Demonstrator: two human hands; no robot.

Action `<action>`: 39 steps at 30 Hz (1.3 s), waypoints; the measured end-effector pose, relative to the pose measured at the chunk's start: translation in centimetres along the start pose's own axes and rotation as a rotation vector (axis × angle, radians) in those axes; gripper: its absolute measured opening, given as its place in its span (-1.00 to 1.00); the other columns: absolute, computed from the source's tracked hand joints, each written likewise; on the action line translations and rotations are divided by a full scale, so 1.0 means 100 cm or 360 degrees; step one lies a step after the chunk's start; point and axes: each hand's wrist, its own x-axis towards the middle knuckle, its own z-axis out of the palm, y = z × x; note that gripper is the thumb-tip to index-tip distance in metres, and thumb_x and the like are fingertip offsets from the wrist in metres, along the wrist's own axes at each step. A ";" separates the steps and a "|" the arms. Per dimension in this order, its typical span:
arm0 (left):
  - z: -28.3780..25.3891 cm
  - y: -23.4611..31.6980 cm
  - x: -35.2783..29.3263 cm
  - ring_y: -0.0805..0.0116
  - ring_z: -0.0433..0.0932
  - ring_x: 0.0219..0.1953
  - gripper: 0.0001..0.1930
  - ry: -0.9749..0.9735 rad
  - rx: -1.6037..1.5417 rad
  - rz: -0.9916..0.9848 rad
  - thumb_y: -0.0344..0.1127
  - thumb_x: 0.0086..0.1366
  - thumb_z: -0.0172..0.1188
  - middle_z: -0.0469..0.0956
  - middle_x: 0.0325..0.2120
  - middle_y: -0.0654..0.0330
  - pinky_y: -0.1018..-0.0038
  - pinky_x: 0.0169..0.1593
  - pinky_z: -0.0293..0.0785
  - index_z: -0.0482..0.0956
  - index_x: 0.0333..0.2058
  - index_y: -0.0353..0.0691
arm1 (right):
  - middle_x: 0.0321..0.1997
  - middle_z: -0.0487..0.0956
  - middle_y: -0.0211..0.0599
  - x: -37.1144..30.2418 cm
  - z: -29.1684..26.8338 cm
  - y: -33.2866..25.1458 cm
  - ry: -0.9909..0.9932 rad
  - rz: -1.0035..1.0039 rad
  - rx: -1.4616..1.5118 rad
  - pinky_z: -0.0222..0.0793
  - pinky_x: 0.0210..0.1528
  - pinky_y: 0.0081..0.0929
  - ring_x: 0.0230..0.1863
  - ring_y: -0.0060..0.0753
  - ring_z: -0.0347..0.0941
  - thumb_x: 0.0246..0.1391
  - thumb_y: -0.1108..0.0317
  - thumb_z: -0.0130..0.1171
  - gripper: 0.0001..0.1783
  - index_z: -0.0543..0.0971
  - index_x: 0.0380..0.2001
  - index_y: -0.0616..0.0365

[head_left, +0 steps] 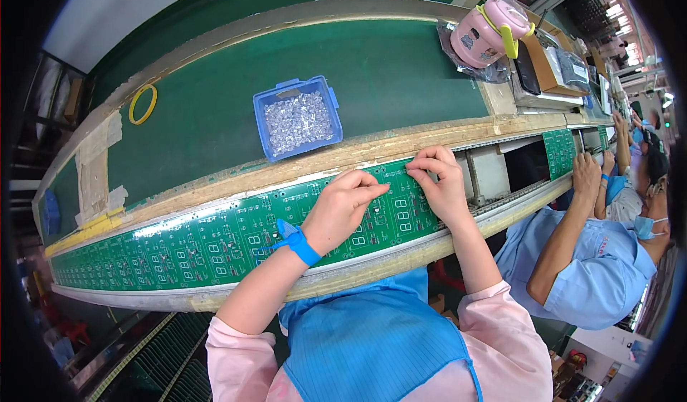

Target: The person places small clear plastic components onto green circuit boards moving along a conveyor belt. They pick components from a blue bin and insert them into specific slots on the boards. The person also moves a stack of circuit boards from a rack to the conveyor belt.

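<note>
A row of green circuit boards (232,237) with white digit displays runs along a rail in front of me. Over the boards near the row's right end, my left hand (347,209) is closed in a pinch, fingertips just above the surface. A blue band circles that wrist. My right hand (440,183) also pinches, its fingertips at the far edge of the rightmost board in this row. Whatever either pinch holds is too small to make out. Beyond my hands, a blue plastic bin (266,138) holds a heap of small clear plastic parts (297,121).
A wooden ledge (372,144) separates the rail from the green work surface (207,101). A yellow ring (143,104) lies far left. At the far right stand a pink bottle (481,38) and a cardboard box (545,65). A co-worker (594,259) reaches toward another board (559,151).
</note>
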 end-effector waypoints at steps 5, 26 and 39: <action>-0.001 0.003 0.002 0.26 0.58 -0.28 -0.77 0.0058 -0.0029 0.0003 -0.55 0.16 0.24 0.60 -0.33 0.14 0.43 -0.20 0.51 0.68 -0.19 -0.23 | -0.32 0.55 -0.33 0.000 0.000 -0.002 -0.0006 -0.0021 -0.0047 0.35 -0.12 -0.44 -0.19 -0.32 0.44 -0.15 0.59 0.33 -0.84 0.67 -0.40 0.19; -0.003 0.008 0.005 0.43 0.60 -0.28 -0.89 0.0248 -0.0340 -0.0319 -0.55 0.18 0.26 0.63 -0.30 0.16 0.54 -0.21 0.53 0.67 -0.30 -0.31 | -0.35 0.48 -0.15 0.012 -0.008 -0.038 -0.0362 -0.0347 -0.0772 0.43 -0.15 -0.30 -0.21 -0.12 0.47 -0.19 0.61 0.13 -0.78 0.55 -0.35 0.30; 0.005 -0.005 0.001 0.45 0.60 -0.35 -0.87 0.0385 -0.0617 -0.0421 -0.50 0.18 0.29 0.66 -0.36 0.14 0.54 -0.23 0.52 0.67 -0.27 -0.32 | -0.35 0.57 -0.20 0.077 -0.012 -0.086 -0.0269 -0.0502 -0.0464 0.44 -0.17 -0.25 -0.21 -0.13 0.49 -0.08 0.47 0.26 -0.81 0.62 -0.31 0.19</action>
